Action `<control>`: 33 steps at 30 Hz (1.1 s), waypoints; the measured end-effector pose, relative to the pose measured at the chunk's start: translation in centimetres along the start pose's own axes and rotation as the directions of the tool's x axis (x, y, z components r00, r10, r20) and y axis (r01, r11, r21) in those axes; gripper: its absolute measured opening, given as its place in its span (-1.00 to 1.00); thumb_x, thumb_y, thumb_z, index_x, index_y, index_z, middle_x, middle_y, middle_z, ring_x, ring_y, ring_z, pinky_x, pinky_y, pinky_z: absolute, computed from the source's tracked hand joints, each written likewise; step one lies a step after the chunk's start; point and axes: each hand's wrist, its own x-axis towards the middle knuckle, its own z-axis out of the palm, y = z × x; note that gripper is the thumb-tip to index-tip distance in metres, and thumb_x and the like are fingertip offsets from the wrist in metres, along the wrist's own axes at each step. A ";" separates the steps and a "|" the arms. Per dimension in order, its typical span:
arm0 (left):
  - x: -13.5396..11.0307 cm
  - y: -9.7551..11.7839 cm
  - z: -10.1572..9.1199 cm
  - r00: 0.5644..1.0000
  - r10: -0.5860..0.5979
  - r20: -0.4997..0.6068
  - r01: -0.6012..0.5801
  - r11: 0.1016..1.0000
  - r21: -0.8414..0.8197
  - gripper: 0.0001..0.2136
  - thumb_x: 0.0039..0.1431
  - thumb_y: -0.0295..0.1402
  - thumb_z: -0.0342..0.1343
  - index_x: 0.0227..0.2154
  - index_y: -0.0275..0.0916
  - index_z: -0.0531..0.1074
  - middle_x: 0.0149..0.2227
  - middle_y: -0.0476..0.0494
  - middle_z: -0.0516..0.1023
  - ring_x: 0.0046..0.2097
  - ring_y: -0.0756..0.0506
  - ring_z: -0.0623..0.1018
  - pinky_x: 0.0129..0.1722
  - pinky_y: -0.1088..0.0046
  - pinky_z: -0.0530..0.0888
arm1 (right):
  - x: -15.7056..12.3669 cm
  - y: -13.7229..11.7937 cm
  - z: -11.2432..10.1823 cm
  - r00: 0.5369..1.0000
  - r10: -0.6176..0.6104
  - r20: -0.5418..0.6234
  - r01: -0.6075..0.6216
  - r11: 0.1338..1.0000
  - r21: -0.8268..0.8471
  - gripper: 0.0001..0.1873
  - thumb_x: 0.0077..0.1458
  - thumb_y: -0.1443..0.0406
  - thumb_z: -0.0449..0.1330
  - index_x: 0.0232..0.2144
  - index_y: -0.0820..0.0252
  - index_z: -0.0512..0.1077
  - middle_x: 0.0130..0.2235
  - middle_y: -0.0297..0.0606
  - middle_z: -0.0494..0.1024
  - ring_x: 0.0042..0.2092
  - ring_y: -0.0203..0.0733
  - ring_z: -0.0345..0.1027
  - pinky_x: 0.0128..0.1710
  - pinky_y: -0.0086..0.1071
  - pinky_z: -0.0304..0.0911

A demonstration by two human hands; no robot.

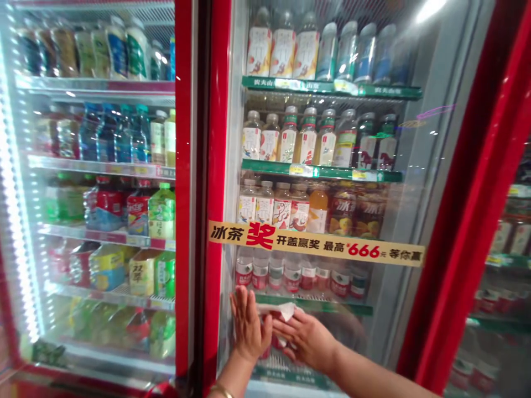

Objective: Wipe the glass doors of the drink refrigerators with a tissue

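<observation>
My left hand (249,326) lies against the glass door (385,342) of a red-framed drinks fridge, its fingers stretched upward and a gold bangle (222,391) at the wrist. Just to its right, my right hand (309,338) presses a crumpled white tissue (286,311) to the same glass, fingers pointing left. The two hands nearly meet at the left thumb. Part of the tissue is hidden beneath the right fingers. Above both hands, a beige strip with printed characters (315,243) runs across the door.
Behind the glass, shelves (323,169) hold rows of bottled drinks (307,135). On the left stands another lit fridge (103,85) full of bottles, past a red door frame (218,138). A thick red frame (477,221) slants along the right, with more bottles beyond it.
</observation>
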 end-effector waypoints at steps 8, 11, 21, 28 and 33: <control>-2.0 -0.2 -0.4 0.988 -0.145 0.045 0.148 0.988 -0.052 -0.16 0.43 -0.02 -0.10 0.56 -0.37 -0.27 0.62 -0.50 -0.41 0.64 -0.37 -0.24 0.57 -0.26 -0.07 | 10.0 1.0 -1.4 0.977 0.200 -0.073 -0.204 0.978 -0.052 -0.31 0.40 0.07 0.12 0.50 0.00 0.22 0.60 -0.45 0.04 0.62 -0.08 -0.25 0.52 -0.07 0.00; -1.7 -0.6 -2.5 0.968 -0.241 0.069 0.244 0.968 -0.052 -0.20 0.43 -0.10 -0.03 0.56 -0.35 -0.17 0.62 -0.54 -0.34 0.63 -0.41 -0.23 0.58 -0.24 -0.11 | 6.9 -3.4 1.8 0.995 0.038 -0.098 -0.044 0.997 -0.063 -0.39 0.31 0.00 0.19 0.36 -0.18 0.42 0.53 -0.68 0.22 0.60 -0.29 -0.25 0.53 -0.26 -0.05; 2.3 -0.5 -5.4 0.993 0.026 0.112 -0.027 1.000 0.004 -0.20 0.34 -0.48 0.11 0.56 -0.16 -0.06 0.64 -0.13 -0.16 0.63 -0.22 -0.08 0.62 0.20 -0.05 | -3.8 8.1 -9.2 0.609 0.711 -0.351 -0.760 0.650 -0.003 -0.18 0.45 0.04 0.09 0.57 0.21 -0.03 0.63 0.12 -0.30 0.60 0.42 -0.20 0.41 0.32 0.17; 6.3 0.5 0.3 0.991 0.084 0.104 -0.096 0.989 0.114 -0.25 0.36 -0.44 0.11 0.55 -0.22 -0.01 0.62 -0.18 -0.12 0.63 -0.25 -0.13 0.63 0.09 -0.20 | 0.6 7.7 -7.0 0.615 0.624 -0.483 -0.740 0.668 -0.080 -0.06 0.42 0.07 0.10 0.60 0.24 -0.23 0.51 0.14 0.14 0.49 0.23 0.08 0.44 0.12 0.14; 6.0 0.4 0.4 0.993 0.076 0.093 -0.089 0.985 0.145 -0.23 0.36 -0.41 0.11 0.55 -0.17 -0.04 0.61 -0.14 -0.10 0.63 -0.23 -0.11 0.63 0.06 -0.16 | -0.3 8.4 -6.5 0.724 0.580 -0.372 -0.660 0.739 -0.132 -0.06 0.42 -0.04 0.04 0.61 0.14 -0.25 0.60 -0.03 -0.04 0.51 0.24 0.01 0.49 0.11 0.06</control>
